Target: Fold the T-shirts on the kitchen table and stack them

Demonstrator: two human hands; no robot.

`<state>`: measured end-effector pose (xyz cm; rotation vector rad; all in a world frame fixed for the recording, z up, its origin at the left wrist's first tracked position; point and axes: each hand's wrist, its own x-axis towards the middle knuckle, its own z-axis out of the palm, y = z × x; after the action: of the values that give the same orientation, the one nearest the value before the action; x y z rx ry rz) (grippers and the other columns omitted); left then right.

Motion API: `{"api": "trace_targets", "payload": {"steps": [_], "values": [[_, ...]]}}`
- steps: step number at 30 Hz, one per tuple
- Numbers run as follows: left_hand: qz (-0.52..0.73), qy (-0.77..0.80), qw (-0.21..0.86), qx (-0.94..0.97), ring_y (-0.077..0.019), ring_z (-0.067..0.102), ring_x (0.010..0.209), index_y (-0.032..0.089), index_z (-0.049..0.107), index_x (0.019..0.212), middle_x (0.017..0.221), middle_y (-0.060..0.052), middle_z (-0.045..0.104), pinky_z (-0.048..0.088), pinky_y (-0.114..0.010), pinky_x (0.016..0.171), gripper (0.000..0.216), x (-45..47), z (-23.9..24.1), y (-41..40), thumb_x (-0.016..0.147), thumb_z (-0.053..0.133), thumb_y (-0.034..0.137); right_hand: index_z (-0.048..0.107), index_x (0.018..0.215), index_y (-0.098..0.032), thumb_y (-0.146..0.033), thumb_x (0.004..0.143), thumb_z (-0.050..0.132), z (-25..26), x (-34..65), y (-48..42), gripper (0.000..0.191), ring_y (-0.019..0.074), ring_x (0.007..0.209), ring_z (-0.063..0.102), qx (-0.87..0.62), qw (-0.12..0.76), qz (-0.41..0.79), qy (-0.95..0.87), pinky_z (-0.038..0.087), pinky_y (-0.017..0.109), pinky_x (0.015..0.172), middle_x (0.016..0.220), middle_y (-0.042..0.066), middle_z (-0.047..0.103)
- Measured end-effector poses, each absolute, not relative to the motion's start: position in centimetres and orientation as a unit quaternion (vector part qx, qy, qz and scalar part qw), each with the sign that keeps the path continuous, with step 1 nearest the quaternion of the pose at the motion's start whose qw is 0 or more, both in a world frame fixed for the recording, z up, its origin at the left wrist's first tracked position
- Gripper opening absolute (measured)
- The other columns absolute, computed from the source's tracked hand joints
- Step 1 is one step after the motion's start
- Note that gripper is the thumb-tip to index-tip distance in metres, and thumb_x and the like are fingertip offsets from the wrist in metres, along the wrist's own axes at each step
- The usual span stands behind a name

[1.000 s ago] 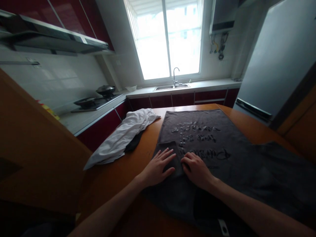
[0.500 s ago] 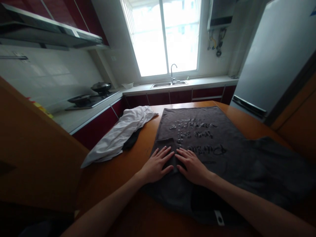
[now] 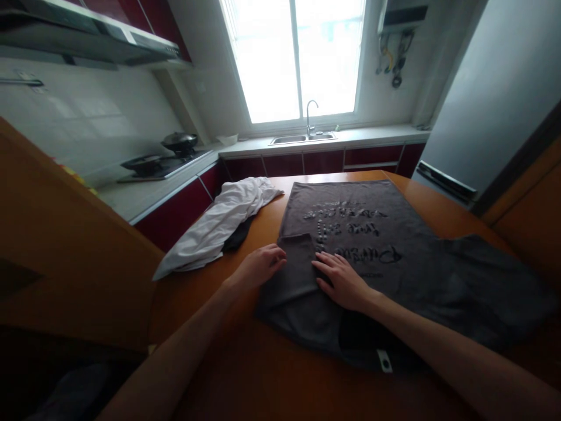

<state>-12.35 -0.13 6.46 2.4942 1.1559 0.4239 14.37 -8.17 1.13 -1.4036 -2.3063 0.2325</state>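
A dark grey T-shirt (image 3: 372,234) with raised lettering lies spread flat on the orange table (image 3: 280,380), its left sleeve folded inward. My right hand (image 3: 339,279) lies flat and open on the shirt beside the folded sleeve. My left hand (image 3: 258,266) rests at the shirt's left edge with its fingers curled onto the cloth; whether they grip it I cannot tell.
A crumpled white garment (image 3: 219,225) over something dark lies at the table's left edge. An orange panel (image 3: 65,245) rises on the left. Beyond are a counter with a stove and pans (image 3: 162,161), a sink (image 3: 302,138) under the window, and a grey fridge (image 3: 486,111).
My left hand has slid left from the folded sleeve to the shirt's edge and curled its fingers. My right hand stays flat on the shirt. The view has tilted slightly.
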Motion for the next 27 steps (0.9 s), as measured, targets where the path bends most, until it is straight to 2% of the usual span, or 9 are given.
{"api": "trace_targets", "payload": {"steps": [2,4,10,15,18,21,24,27], "values": [[0.091,0.414,0.246,0.871,-0.0175,0.063,0.073,0.018,0.070,0.088,0.081,-0.003,0.069,0.049,-0.026,0.065,0.036,-14.0,7.9,0.1,0.092,0.060,0.052,0.058,0.142,-0.019,-0.031,0.097,0.054,1.0,14.4,-8.1,0.047,0.0273,0.145,0.041,-0.507,0.211,0.081,-0.832,0.029,0.049,0.121,0.155,0.012,0.047],[0.030,0.411,0.292,0.863,-0.0145,0.057,0.065,0.017,0.067,0.078,0.070,0.000,0.065,0.041,-0.023,0.056,0.038,-15.5,9.1,-0.1,0.085,0.067,0.055,0.058,0.141,-0.019,-0.031,0.097,0.054,0.8,14.4,-8.0,0.046,0.0274,0.144,0.041,-0.507,0.211,0.077,-0.832,0.029,0.049,0.121,0.155,0.012,0.048],[-0.175,0.386,0.351,0.835,-0.0144,0.059,0.063,0.018,0.070,0.075,0.070,0.002,0.069,0.036,-0.022,0.052,0.025,-16.1,10.0,-1.8,0.071,0.080,0.041,0.060,0.139,-0.020,-0.030,0.096,0.055,0.5,14.6,-7.9,0.044,0.0283,0.143,0.043,-0.501,0.217,0.073,-0.834,0.030,0.050,0.119,0.153,0.013,0.050],[-0.204,0.375,0.329,0.843,-0.0129,0.057,0.060,0.018,0.070,0.070,0.066,0.003,0.067,0.035,-0.022,0.051,0.020,-15.4,9.5,-2.3,0.068,0.082,0.034,0.061,0.138,-0.019,-0.031,0.097,0.054,0.2,14.8,-7.9,0.043,0.0283,0.143,0.043,-0.499,0.215,0.065,-0.837,0.030,0.049,0.119,0.153,0.013,0.049],[-0.153,0.358,0.317,0.865,-0.0124,0.054,0.058,0.016,0.069,0.070,0.063,0.002,0.064,0.035,-0.022,0.052,0.028,-15.5,9.6,-1.9,0.078,0.075,0.042,0.061,0.137,-0.019,-0.031,0.097,0.054,0.1,14.8,-7.9,0.042,0.0281,0.142,0.044,-0.497,0.218,0.061,-0.838,0.030,0.049,0.119,0.152,0.013,0.050],[0.044,0.377,0.261,0.888,-0.0139,0.058,0.065,0.017,0.070,0.080,0.070,0.000,0.065,0.043,-0.023,0.058,0.032,-14.6,8.6,-1.4,0.092,0.061,0.045,0.062,0.133,-0.019,-0.032,0.097,0.056,0.5,14.7,-7.9,0.039,0.0285,0.138,0.047,-0.501,0.232,0.051,-0.832,0.032,0.048,0.117,0.150,0.013,0.053],[0.222,0.352,0.193,0.888,-0.0186,0.066,0.094,0.019,0.071,0.103,0.102,-0.005,0.071,0.053,-0.029,0.085,0.022,-12.5,6.3,-1.1,0.097,0.055,0.033,0.067,0.120,-0.019,-0.032,0.098,0.055,1.4,14.7,-8.1,0.028,0.0279,0.123,0.056,-0.539,0.257,0.026,-0.802,0.040,0.042,0.107,0.132,0.013,0.063],[0.252,0.304,0.157,0.905,-0.0217,0.064,0.116,0.022,0.071,0.115,0.125,-0.008,0.068,0.049,-0.036,0.105,0.024,-10.7,3.9,-1.0,0.097,0.055,0.024,0.067,0.100,-0.020,-0.028,0.098,0.053,2.3,14.5,-8.5,0.016,0.0247,0.100,0.062,-0.582,0.240,0.013,-0.777,0.045,0.035,0.091,0.104,0.010,0.069]]}}
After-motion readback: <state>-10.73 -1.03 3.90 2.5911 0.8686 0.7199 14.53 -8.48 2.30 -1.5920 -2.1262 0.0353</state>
